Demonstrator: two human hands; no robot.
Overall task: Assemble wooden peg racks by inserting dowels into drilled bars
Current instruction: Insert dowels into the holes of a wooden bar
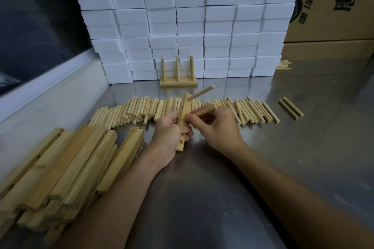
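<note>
A drilled wooden bar (183, 119) stands tilted above the steel table (202, 188), near its middle, its lower end just over the surface and its upper end leaning away from the person. The left hand (169, 133) grips it around the middle, fingers curled round the far side and thumb toward the near side. One dowel (200, 92) already sits in a hole near the bar's top and juts out to the right and upward. An open hole shows near the lower end (another shows on the upper part of the face).

The right hand (214, 125) pinches a second dowel (204, 111) between thumb and curled fingers, its near tip brought up against the bar's face about midway; whether the tip is already in a hole cannot be told.

Behind the hands a long row of loose dowels (141, 109) lies across the table, with a pair of dowels (291, 106) set apart at the right. A heap of spare bars (66, 163) is piled at the left. Farther back a finished rack (178, 79) with three upright pegs stands against a wall of stacked white foam blocks (202, 22). Cardboard boxes (334, 6) stand at the right, with a few more sticks (283, 65) at their foot.
</note>
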